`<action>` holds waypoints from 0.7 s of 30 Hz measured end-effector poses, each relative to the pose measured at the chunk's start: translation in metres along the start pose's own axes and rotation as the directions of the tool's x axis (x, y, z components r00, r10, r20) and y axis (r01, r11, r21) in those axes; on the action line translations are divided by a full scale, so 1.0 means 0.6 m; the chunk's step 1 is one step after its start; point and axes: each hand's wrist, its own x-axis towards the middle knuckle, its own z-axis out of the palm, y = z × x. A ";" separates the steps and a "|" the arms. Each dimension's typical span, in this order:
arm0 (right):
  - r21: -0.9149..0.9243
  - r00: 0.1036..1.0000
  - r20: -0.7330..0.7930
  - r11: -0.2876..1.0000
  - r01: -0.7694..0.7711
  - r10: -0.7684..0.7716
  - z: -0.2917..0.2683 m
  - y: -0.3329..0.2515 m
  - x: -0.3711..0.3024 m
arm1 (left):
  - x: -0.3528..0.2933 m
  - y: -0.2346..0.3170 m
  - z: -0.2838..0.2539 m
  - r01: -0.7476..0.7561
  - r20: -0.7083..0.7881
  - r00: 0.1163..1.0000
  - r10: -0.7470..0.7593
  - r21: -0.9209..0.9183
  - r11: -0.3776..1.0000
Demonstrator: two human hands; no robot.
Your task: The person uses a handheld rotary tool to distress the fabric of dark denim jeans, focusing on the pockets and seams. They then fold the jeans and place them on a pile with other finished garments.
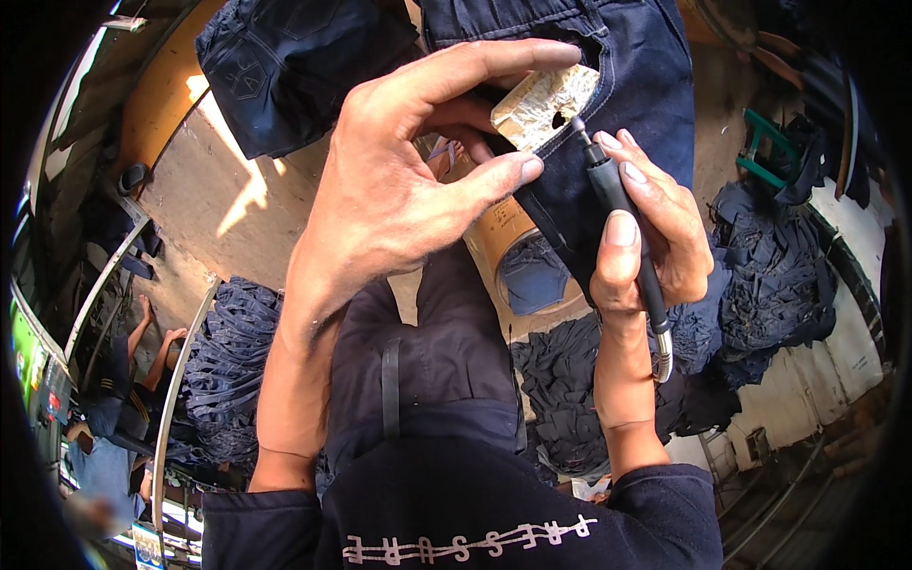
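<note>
My left hand (pixel 408 161) curls around a pale, crumpled-looking piece of board (pixel 532 109) with a dark hole in it. Its index finger lies along the board's top side, its thumb touches the lower edge, and the other fingers are partly hidden behind. The board sits at the curved pocket opening of dark navy jeans (pixel 646 71), beside a stitched edge. In my right hand (pixel 655 223) is a black pen-style rotary tool (pixel 605 176), gripped between thumb and fingers. Its small rounded tip points at the stitched edge by the hole. A metal-ended flexible shaft runs from its back.
Folded dark jeans (pixel 304 71) lie at the far left. Bundled dark garments (pixel 233 370) are heaped left of my legs, with more piles (pixel 774 275) at right. A green stool (pixel 769 147) stands far right. Another person (pixel 104 465) is at lower left. A yellowish container (pixel 503 228) holds blue cloth.
</note>
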 end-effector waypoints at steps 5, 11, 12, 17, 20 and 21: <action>-0.009 1.000 -0.006 1.000 0.001 -0.001 0.001 -0.001 0.002 | -0.003 0.002 0.000 0.012 -0.002 1.000 -0.012 -0.010 1.000; -0.016 0.997 0.083 1.000 -0.005 0.006 -0.005 -0.006 0.003 | -0.002 0.004 0.001 0.028 -0.002 1.000 -0.028 -0.014 1.000; -0.014 0.996 0.088 1.000 0.000 0.001 -0.006 -0.006 0.002 | -0.001 0.003 0.001 0.016 -0.006 1.000 -0.016 -0.006 1.000; 0.088 1.000 -0.010 0.996 0.006 -0.005 -0.004 -0.001 -0.003 | -0.002 0.006 0.005 0.035 -0.020 0.999 -0.034 0.041 0.999; 0.085 0.997 -0.052 0.995 -0.052 0.057 -0.002 0.001 -0.003 | -0.002 0.008 0.007 0.043 -0.029 0.999 -0.042 0.030 0.999; 0.072 0.998 -0.037 0.997 -0.040 0.043 -0.001 0.002 -0.002 | -0.002 0.008 0.008 0.045 -0.029 0.999 -0.044 0.041 0.998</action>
